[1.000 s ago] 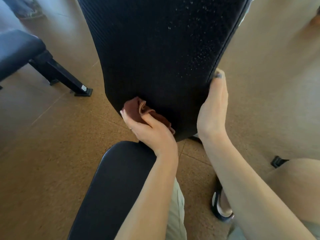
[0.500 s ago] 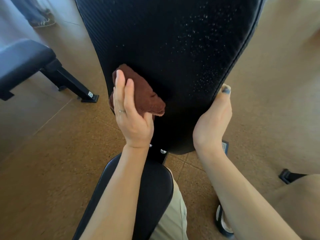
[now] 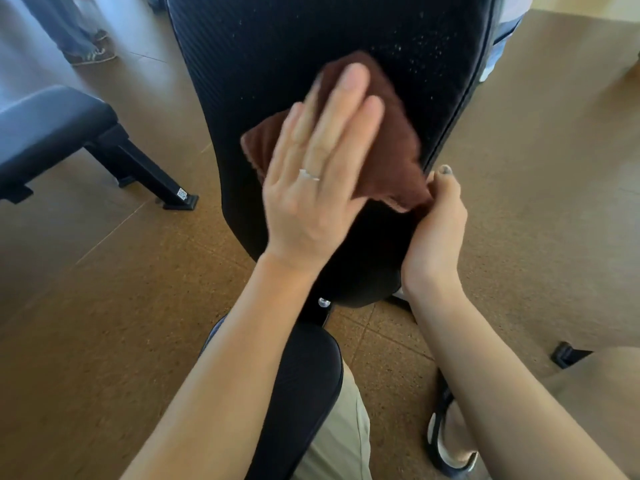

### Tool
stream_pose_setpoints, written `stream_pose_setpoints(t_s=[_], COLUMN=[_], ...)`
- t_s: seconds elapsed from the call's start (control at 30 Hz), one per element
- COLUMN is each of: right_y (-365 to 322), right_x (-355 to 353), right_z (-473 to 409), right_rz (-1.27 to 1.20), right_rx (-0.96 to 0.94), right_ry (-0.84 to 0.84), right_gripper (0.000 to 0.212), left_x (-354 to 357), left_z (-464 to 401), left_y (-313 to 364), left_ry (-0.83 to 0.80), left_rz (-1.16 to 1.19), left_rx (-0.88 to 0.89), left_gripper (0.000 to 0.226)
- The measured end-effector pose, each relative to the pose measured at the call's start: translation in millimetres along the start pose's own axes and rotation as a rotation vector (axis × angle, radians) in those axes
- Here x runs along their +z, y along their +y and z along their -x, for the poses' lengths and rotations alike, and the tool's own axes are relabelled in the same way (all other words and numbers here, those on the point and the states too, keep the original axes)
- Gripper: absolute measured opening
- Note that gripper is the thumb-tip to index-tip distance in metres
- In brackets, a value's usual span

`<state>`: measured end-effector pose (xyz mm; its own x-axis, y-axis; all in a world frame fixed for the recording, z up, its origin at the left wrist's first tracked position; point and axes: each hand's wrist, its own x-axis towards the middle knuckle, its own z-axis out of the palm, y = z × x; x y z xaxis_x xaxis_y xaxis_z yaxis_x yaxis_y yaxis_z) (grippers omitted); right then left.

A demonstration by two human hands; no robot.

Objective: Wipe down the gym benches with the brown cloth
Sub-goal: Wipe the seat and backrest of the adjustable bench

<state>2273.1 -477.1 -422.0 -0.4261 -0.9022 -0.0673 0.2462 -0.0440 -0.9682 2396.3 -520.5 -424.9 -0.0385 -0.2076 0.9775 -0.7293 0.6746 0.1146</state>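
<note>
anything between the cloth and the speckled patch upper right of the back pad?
Nothing visible. The left hand presses the brown cloth flat on the back pad; the speckles begin at the cloth's upper right edge. The right hand holds the pad's right edge, lower down.

Left hand [image 3: 311, 181] flat, fingers straight, pressing brown cloth [image 3: 381, 143] against black backrest pad [image 3: 263, 64]. Right hand [image 3: 434, 233] curled round the pad's edge just right of the cloth, thumb up, touching the cloth's lower corner. Pale specks on the pad above the right hand. Black seat pad [image 3: 304, 382] below both wrists. Second bench [image 3: 52, 126] well left of the left hand, on brown floor [image 3: 104, 306]. Sandalled foot [image 3: 450, 441] under the right forearm.
</note>
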Motion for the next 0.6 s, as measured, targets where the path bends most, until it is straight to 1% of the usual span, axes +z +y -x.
stream_pose_setpoints(t_s=[0.03,0.1,0.13,0.17,0.2,0.23,0.27,0.3,0.33,0.37,0.4,0.47,0.5,0.57,0.6], right_y=[-3,-13,-19,-25,-31,-37,-42,-45,-48,-50,-51,-52,-53,-53,-53], right_x=[1,4,6,10,15,20,24,27,28,28,27,25,25,29,31], right_z=[2,6,6,5,3,1,-1,-3,-4,-5,-6,-7,-6,-6,-6], right_rz=[0.021,0.052,0.049,0.036,0.010,-0.036,-0.108,-0.182,-0.230,-0.229,-0.203,-0.176,-0.185,-0.176,-0.170], right_rx=[0.024,0.043,0.028,0.001,-0.044,-0.098,-0.153,-0.184,-0.183,-0.165,-0.144,-0.151,-0.154,-0.147,-0.148], right_ry=[-0.013,-0.005,0.005,0.008,0.005,-0.010,-0.037,-0.063,-0.077,-0.068,-0.045,-0.022,-0.021,0.003,0.028], right_gripper=[0.058,0.055,0.054,0.055,0.057,0.060,0.061,0.058,0.049,0.042,0.040,0.043,0.045,0.049,0.047], left_x=[-4,-10,-12,-12,-11,-10,-8,-6,-6,-6,-7,-9,-11,-13,-13], left_z=[1,-1,-4,-7,-9,-10,-12,-15,-20,-26,-31,-34,-33,-37,-41], left_y=[-10,-21,-18,-9,2,15,25,32,34,31,28,20,17,12,11], left_ry=[0.005,0.033,0.047,0.045,0.018,-0.034,-0.100,-0.156,-0.186,-0.197,-0.197,-0.186,-0.161,-0.087,-0.044], left_rz=[0.008,0.042,0.045,0.039,0.036,0.042,0.055,0.065,0.071,0.064,0.044,-0.027,-0.057,-0.099,-0.102], left_rx=[-0.073,-0.307,-0.408,-0.459,-0.440,-0.353,-0.225,-0.096,-0.008,0.040,0.069,0.070,0.034,-0.123,-0.220], left_gripper=[0.049,0.046,0.048,0.049,0.050,0.050,0.049,0.046,0.045,0.045,0.046,0.050,0.050,0.047,0.050])
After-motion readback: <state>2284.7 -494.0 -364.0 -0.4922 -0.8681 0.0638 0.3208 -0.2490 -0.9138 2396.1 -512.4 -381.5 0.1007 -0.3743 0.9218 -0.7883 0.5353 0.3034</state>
